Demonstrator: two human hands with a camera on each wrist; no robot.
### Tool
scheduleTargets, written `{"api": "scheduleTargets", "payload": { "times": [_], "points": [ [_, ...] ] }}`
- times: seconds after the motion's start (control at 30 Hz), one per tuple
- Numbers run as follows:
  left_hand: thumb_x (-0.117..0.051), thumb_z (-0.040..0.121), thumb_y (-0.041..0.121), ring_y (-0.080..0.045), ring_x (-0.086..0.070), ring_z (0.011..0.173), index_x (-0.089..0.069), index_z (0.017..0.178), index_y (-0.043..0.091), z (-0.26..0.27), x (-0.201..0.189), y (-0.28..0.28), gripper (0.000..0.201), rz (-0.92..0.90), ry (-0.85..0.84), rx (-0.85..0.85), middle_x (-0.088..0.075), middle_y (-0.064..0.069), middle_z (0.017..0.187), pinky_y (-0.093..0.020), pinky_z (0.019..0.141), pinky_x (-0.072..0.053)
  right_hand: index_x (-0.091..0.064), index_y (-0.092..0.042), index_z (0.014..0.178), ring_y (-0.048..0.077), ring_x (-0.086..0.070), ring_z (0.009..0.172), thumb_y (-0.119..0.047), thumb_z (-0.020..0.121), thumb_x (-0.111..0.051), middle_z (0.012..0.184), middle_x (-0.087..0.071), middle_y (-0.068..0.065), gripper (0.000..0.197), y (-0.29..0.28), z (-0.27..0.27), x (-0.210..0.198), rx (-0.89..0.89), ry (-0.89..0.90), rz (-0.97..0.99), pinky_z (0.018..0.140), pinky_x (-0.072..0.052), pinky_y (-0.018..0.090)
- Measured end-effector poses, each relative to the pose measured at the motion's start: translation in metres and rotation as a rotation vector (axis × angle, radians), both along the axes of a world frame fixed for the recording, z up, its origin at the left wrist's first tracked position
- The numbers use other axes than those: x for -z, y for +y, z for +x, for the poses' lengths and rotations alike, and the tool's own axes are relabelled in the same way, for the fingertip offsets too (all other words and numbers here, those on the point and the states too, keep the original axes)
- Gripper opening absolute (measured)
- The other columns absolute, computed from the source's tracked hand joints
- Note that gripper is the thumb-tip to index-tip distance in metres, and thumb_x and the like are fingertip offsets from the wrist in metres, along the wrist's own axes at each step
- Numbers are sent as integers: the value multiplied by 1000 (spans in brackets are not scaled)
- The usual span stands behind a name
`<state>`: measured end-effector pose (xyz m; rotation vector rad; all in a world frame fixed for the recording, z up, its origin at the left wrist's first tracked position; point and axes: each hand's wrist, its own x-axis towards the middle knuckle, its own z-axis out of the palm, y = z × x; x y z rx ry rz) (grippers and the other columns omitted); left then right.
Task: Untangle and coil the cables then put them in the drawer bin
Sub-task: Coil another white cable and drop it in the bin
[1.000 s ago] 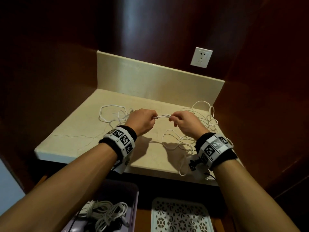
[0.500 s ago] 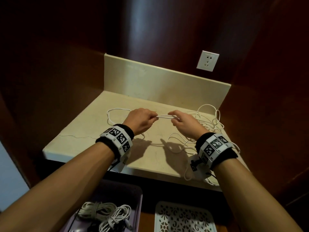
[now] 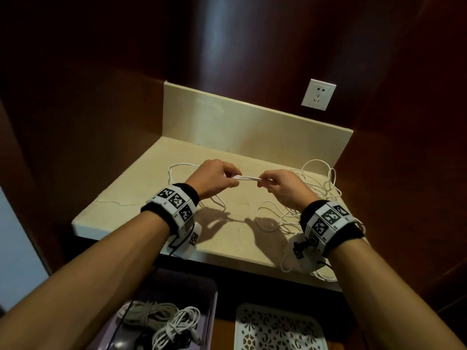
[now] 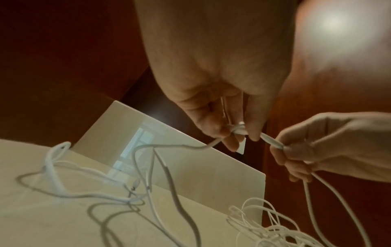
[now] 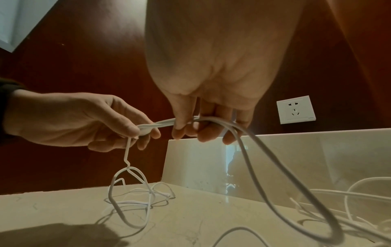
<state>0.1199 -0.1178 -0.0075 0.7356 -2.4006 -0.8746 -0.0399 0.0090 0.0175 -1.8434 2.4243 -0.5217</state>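
White cable [image 3: 249, 178] (folded) between hands [image 3: 249, 181]

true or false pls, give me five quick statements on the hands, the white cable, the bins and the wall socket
1. Both hands pinch the white cable above the counter. True.
2. The left hand is empty. False: its fingers grip the cable.
3. The purple bin already holds coiled cables. True.
4. A plug sits in the wall socket. False: nothing is plugged in.
5. The right hand presses flat on the counter. False: it is raised, gripping the cable.
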Motion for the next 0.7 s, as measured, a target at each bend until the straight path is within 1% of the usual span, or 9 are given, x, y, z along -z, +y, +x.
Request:
{"api": "scheduleTargets", "payload": {
  "times": [0.07,0.13,0.27,0.33,0.4,0.47,0.57,0.63,0.7],
  "points": [
    [-69,86,14,-13,-57,64,-71,113,14,1,0,0,26,128,75,26,-66,1,93,-23,64,-52,-70,-18,99,20,-56,88,-20,99,-50,84,-58,-6,21,2,-1,0,5,1,-3,79,-44,36],
    [-70,86,10,-18,-59,62,-71,111,9,2,2,-1,26,217,109,42,-67,-4,93,-30,67,-58,-70,-18,99,20,-57,88,-20,99,-50,83,-59,-6,21,3,-1,1,8,-6,1,79,-45,35],
    [-69,85,3,-14,-55,55,-72,104,5,4,6,-3,19,344,172,40,-68,-5,82,-37,72,-59,-68,-19,99,19,-61,91,-22,100,-48,89,-67,-1,21,0,4,6,13,-107,0,82,-47,34],
    [-68,85,2,-15,-55,57,-73,99,7,8,5,-2,16,384,205,25,-66,-5,78,-37,70,-59,-68,-18,100,17,-61,91,-22,100,-48,91,-69,-1,20,-5,7,10,-2,-186,-15,83,-48,34],
    [-68,84,0,-19,-55,62,-73,95,7,15,3,-4,14,425,247,8,-64,-5,73,-34,65,-57,-67,-16,103,17,-61,90,-17,100,-48,93,-69,1,19,-11,13,15,-34,-304,-20,83,-47,30],
    [-66,84,-2,-22,-55,67,-73,95,4,22,1,-5,14,477,295,-3,-62,-8,73,-28,59,-54,-65,-14,104,14,-60,86,-8,97,-50,96,-68,3,18,-20,21,18,-70,-434,-19,77,-46,22],
    [-65,84,-6,-25,-55,73,-72,95,1,33,-4,-5,15,521,357,-3,-62,-14,81,-21,55,-51,-63,-9,107,6,-58,78,8,89,-53,98,-67,7,26,-34,34,20,-102,-585,-7,61,-41,8],
    [-64,84,-7,-22,-54,72,-71,96,-1,40,-7,-5,16,515,371,-2,-63,-15,83,-18,53,-49,-63,-8,107,8,-58,78,12,87,-54,103,-68,13,30,-43,43,21,-110,-628,6,56,-41,8],
    [-63,84,-7,-17,-55,66,-71,97,-3,48,-10,-6,17,508,374,-17,-64,-11,80,-17,53,-48,-64,-2,110,10,-58,79,15,85,-54,110,-68,17,32,-51,50,22,-113,-644,33,54,-41,8]
  ]
}}
